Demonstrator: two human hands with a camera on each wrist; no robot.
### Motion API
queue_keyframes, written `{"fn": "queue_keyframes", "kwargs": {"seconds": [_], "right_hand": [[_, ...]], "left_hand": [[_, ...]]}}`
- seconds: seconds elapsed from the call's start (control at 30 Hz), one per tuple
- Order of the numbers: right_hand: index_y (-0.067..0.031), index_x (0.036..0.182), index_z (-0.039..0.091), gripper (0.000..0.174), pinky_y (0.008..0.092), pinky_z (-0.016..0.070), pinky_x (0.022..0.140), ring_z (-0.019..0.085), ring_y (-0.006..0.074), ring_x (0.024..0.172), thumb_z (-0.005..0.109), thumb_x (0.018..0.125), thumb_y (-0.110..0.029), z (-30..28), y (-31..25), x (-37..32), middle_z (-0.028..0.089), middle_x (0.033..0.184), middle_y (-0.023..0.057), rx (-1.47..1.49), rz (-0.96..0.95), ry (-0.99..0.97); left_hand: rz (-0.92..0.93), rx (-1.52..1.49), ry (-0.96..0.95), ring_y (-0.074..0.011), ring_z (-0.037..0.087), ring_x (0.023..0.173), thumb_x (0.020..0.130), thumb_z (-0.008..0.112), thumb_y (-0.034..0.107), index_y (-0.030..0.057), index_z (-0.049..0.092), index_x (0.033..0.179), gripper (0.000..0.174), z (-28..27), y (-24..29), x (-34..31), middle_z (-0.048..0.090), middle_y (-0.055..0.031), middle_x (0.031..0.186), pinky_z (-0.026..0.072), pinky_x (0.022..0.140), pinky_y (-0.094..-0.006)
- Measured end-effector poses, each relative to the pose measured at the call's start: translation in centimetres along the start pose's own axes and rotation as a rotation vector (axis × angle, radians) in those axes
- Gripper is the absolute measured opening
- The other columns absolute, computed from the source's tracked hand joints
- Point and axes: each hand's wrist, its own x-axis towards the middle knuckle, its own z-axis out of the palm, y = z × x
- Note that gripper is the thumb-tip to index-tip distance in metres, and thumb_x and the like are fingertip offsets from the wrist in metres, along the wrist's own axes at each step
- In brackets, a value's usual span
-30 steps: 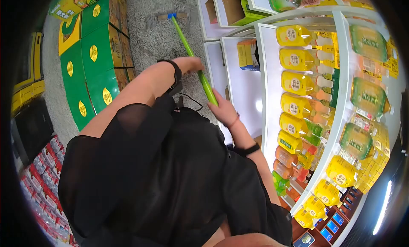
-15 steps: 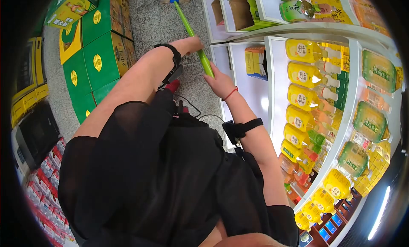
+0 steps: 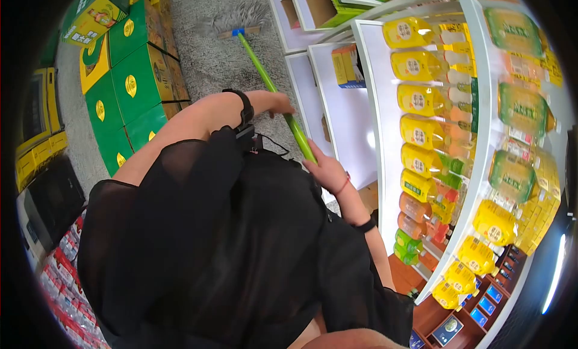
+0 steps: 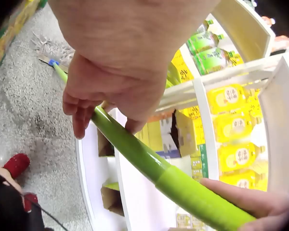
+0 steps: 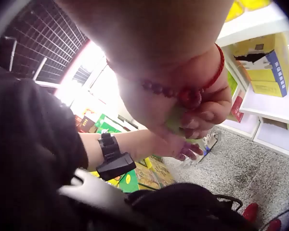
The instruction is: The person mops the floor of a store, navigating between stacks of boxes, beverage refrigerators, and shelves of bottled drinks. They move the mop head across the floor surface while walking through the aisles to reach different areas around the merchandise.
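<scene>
A mop (image 3: pixel 264 74) with a bright green handle slants across the head view. Its grey strands (image 3: pixel 244 16) spread on the speckled floor beyond a blue joint and a flat crossbar. My left hand (image 3: pixel 276 102) loosely encircles the handle partway down. In the left wrist view its fingers (image 4: pixel 80 120) hang on one side of the handle, the thumb on the other. Around the handle's upper end, the right hand (image 3: pixel 328 169) is wrapped; its curled fingers (image 5: pixel 202 118) show in the right wrist view.
Stacked green and yellow cartons (image 3: pixel 129 84) line the left side. White shelves (image 3: pixel 343 117) stand on the right, with several yellow juice bottles (image 3: pixel 415 99) and an open yellow-blue box (image 3: pixel 349 66). A thin black cable (image 3: pixel 274 143) hangs near my front; red shoes (image 4: pixel 17 166) are below.
The mop head went farther away half a second ago and is now drawn back nearer, its strands trailing on the far side. Both hands moved back toward my body with the handle.
</scene>
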Motion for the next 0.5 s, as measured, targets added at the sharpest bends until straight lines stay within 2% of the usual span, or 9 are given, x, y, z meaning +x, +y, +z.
{"fn": "queue_keyframes", "kwargs": {"seconds": [0.03,0.07,0.13,0.27,0.37,0.5], "right_hand": [[-0.0170,0.136,0.024,0.062,0.0475,0.0452,0.070,0.057,0.0424,0.077,0.050,0.082,-0.033,0.3,0.6,-2.0,0.060,0.084,0.0257,0.013,0.027,-0.013],[-0.0177,0.136,0.025,0.062,0.0474,0.0453,0.070,0.057,0.0424,0.076,0.050,0.082,-0.034,0.6,1.2,-3.9,0.060,0.082,0.0258,0.024,0.053,-0.026],[-0.0177,0.136,0.025,0.062,0.0475,0.0451,0.069,0.057,0.0423,0.076,0.050,0.082,-0.034,2.1,3.3,-6.8,0.059,0.080,0.0258,0.051,0.045,0.008],[-0.0188,0.136,0.027,0.062,0.0476,0.0444,0.065,0.057,0.0413,0.071,0.052,0.080,-0.029,4.3,5.3,-10.2,0.058,0.074,0.0256,0.115,0.030,0.057],[-0.0193,0.135,0.029,0.062,0.0473,0.0445,0.063,0.057,0.0410,0.069,0.054,0.079,-0.025,4.2,5.1,-9.7,0.058,0.072,0.0250,0.120,0.000,0.074],[-0.0191,0.133,0.033,0.060,0.0465,0.0453,0.063,0.057,0.0408,0.070,0.055,0.078,-0.026,2.0,3.6,-7.7,0.058,0.072,0.0245,0.065,-0.015,0.078]], "left_hand": [[0.001,-0.051,-0.080,-0.0258,0.064,0.071,0.082,0.052,0.045,-0.0012,0.059,0.099,0.050,1.5,0.7,0.0,0.061,-0.0177,0.088,0.0508,0.059,-0.0415],[0.008,-0.044,-0.080,-0.0258,0.064,0.071,0.082,0.052,0.045,-0.0012,0.059,0.099,0.050,2.6,1.3,-0.1,0.061,-0.0177,0.088,0.0508,0.059,-0.0415],[-0.060,-0.083,-0.241,-0.0257,0.064,0.072,0.082,0.051,0.047,0.0007,0.056,0.108,0.054,3.9,4.0,-2.9,0.062,-0.0187,0.090,0.0469,0.067,-0.0436],[-0.059,-0.013,-0.377,-0.0259,0.064,0.074,0.083,0.047,0.050,0.0020,0.049,0.118,0.059,6.6,5.4,-2.8,0.062,-0.0198,0.097,0.0447,0.073,-0.0428],[-0.092,0.013,-0.395,-0.0243,0.064,0.076,0.084,0.046,0.047,0.0047,0.054,0.113,0.052,6.0,5.5,-3.1,0.062,-0.0169,0.098,0.0443,0.074,-0.0444],[-0.065,-0.005,-0.406,-0.0245,0.064,0.078,0.085,0.044,0.046,0.0029,0.055,0.112,0.052,4.1,4.3,-2.3,0.063,-0.0165,0.098,0.0444,0.076,-0.0444]]}}
